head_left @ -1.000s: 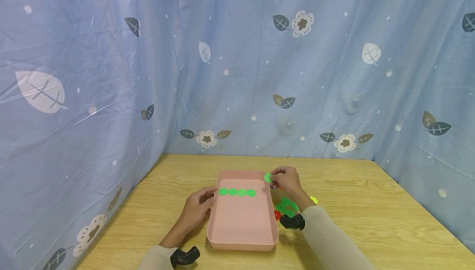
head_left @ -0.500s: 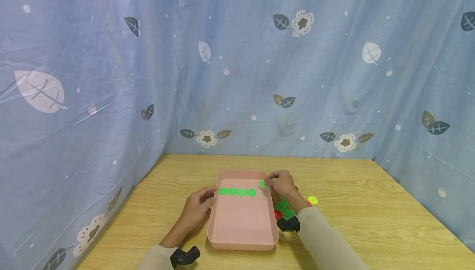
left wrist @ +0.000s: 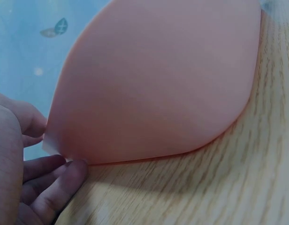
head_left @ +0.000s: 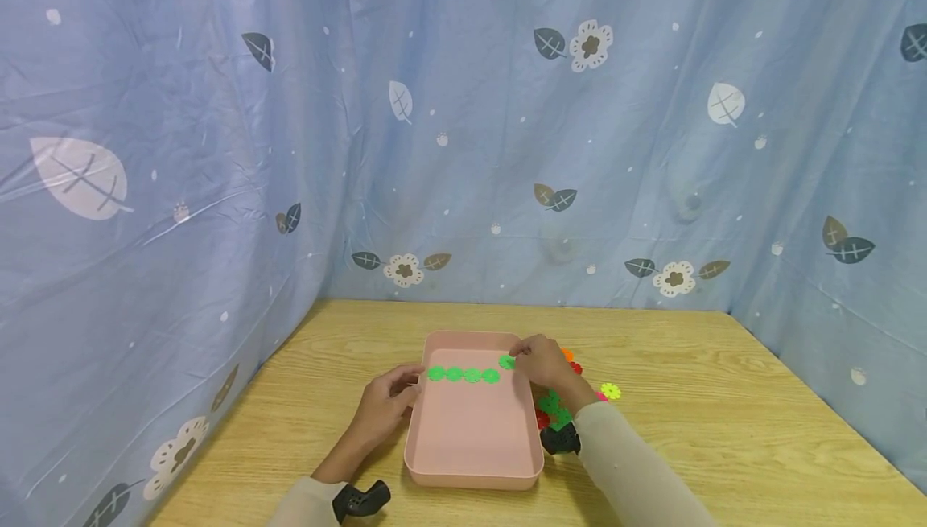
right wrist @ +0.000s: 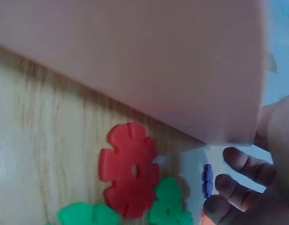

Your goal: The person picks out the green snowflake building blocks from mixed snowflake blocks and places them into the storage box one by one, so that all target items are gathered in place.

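Note:
A pink rectangular tray (head_left: 474, 430) stands on the wooden table. My left hand (head_left: 385, 402) holds its left wall; the left wrist view has the fingertips (left wrist: 74, 173) at the far end of that wall. Inside, a row of several green flower-shaped snowflake discs (head_left: 463, 375) lies across the upper part. Reaching over the right rim, my right hand (head_left: 541, 362) pinches another green snowflake disc (head_left: 507, 362) low in the tray, right of the row and slightly farther back. The right wrist view hides that disc behind the tray wall.
Right of the tray lie loose green discs (head_left: 554, 408), a red disc (right wrist: 130, 171), an orange one (head_left: 567, 355), a yellow one (head_left: 611, 391) and a purple one (right wrist: 208, 181). A blue patterned curtain (head_left: 463, 149) hangs behind the table.
My right hand has brought the green disc left and down from the tray's right rim to the inside, beside the row. The left hand and the tray have stayed put.

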Motion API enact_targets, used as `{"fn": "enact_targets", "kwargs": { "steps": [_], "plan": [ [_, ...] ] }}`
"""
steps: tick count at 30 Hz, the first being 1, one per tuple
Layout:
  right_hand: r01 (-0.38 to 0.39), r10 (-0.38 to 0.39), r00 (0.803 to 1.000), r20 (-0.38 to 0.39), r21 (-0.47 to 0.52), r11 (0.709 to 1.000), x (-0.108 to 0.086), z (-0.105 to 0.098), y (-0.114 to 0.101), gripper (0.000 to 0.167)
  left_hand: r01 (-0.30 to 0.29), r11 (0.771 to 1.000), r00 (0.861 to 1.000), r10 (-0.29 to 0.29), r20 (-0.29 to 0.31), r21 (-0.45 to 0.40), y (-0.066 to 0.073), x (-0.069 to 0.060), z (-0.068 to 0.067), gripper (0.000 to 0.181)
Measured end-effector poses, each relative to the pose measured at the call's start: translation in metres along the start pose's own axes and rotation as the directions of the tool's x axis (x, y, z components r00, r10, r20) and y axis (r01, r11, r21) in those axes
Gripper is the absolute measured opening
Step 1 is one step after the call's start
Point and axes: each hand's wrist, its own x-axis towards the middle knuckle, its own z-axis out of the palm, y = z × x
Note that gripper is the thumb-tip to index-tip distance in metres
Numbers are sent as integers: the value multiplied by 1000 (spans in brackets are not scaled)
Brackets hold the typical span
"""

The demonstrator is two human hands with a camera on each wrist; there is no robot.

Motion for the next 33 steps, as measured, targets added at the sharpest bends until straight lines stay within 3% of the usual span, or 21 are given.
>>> {"fn": "enact_targets", "kwargs": {
  "steps": [5,10,16,26,33],
  "plan": [
    [-24,26,995,100,-27,999,0,3,0,36,-7,1000,1000,7,3,-7,-1,0,0,33],
    [-44,49,990,131,-38,998,1,2,-1,39,-6,1000,1000,6,4,-21,2,0,0,33],
    [-22,27,994,107,-49,999,2,3,-1,38,-2,1000,1000,3,2,-6,0,0,0,33],
    [-52,54,997,48,-43,998,3,6,-1,9,6,1000,1000,-6,-3,-15,-1,-1,1,33],
    [-54,55,997,48,-28,998,3,7,-2,11,3,999,1000,-3,-1,-47,1,-2,-1,34]
  ]
}}
